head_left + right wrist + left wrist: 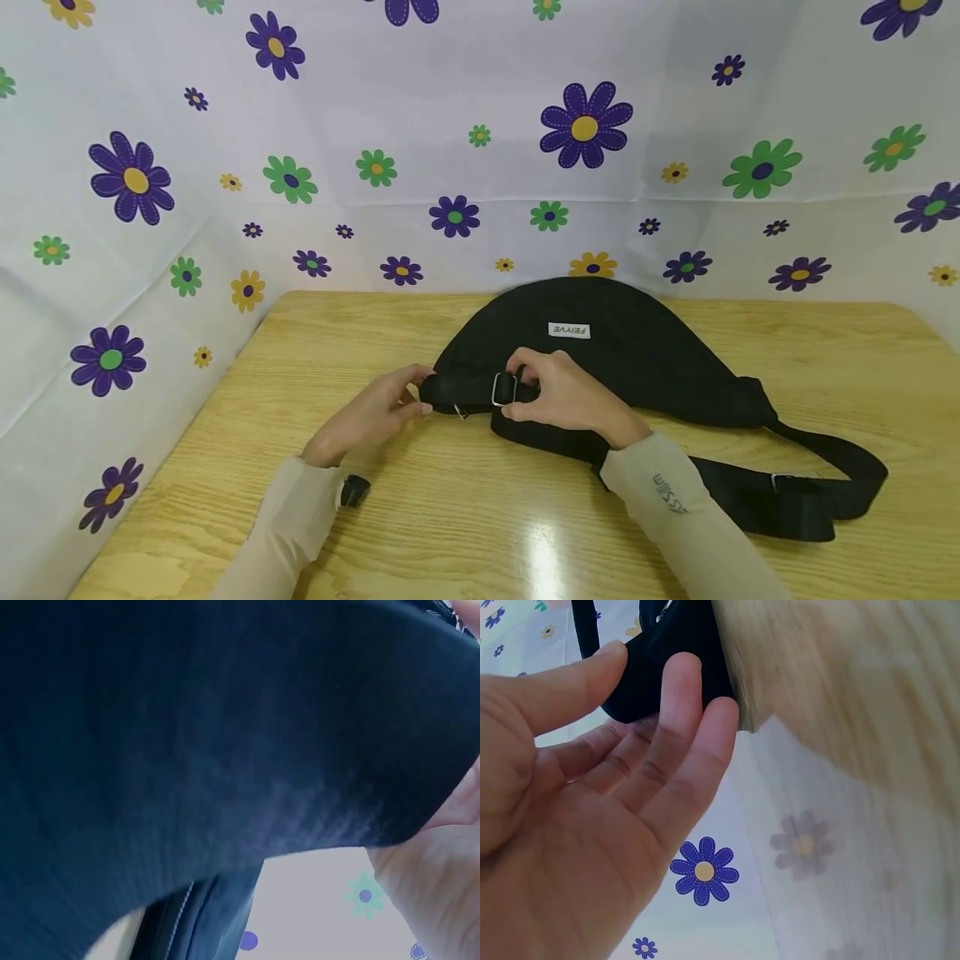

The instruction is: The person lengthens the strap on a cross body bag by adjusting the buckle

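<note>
A black crescent-shaped waist bag (637, 350) with a small white label (569, 331) lies flat on the table. At its left end my left hand (378, 410) pinches the folded end of the black strap (461, 390); in the left wrist view, the thumb and fingers bend about that strap loop (643, 690). My right hand (573, 396) grips the strap at a silver slider buckle (496, 390), thumb below and fingers above. Black webbing (247, 735) fills most of the right wrist view, hiding those fingertips.
The rest of the strap (795, 508) loops over the right side of the wooden table (450, 517), under the right forearm, with a second buckle (783, 478) on it. A flower-printed cloth (420, 100) hangs behind and at the left. A small black piece (355, 492) sits by the left cuff.
</note>
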`<state>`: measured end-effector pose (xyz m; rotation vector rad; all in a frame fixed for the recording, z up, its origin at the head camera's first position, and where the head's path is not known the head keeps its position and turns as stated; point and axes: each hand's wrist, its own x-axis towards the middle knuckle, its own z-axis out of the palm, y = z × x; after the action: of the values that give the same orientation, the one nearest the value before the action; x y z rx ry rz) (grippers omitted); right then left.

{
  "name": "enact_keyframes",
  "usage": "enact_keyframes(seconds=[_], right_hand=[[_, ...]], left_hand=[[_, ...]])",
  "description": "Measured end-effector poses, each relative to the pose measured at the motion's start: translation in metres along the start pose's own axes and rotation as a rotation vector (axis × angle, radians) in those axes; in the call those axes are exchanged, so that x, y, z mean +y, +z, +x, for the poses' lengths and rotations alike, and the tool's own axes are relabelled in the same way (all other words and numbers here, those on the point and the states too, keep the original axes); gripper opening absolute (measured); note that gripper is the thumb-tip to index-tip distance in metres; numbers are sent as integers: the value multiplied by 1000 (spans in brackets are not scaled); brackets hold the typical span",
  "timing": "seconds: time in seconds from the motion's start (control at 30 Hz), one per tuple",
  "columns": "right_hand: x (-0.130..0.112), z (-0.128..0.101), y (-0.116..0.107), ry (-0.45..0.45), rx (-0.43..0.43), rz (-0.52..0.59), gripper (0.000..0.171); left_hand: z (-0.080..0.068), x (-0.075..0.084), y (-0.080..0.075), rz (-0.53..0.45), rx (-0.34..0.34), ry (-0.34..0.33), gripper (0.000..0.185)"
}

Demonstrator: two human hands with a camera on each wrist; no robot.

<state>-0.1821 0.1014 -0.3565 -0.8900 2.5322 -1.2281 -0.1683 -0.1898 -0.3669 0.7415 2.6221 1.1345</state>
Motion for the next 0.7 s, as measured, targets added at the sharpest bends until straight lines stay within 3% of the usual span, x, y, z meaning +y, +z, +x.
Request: enact_keyframes(seconds=[0.37, 0.7], right_hand=[[4, -4, -6, 19, -24, -5, 35], [5, -4, -2, -35, -5, 47, 33]], left_hand=[[0, -3, -2, -16, -34, 4, 35], [-3, -2, -3, 2, -22, -40, 39]])
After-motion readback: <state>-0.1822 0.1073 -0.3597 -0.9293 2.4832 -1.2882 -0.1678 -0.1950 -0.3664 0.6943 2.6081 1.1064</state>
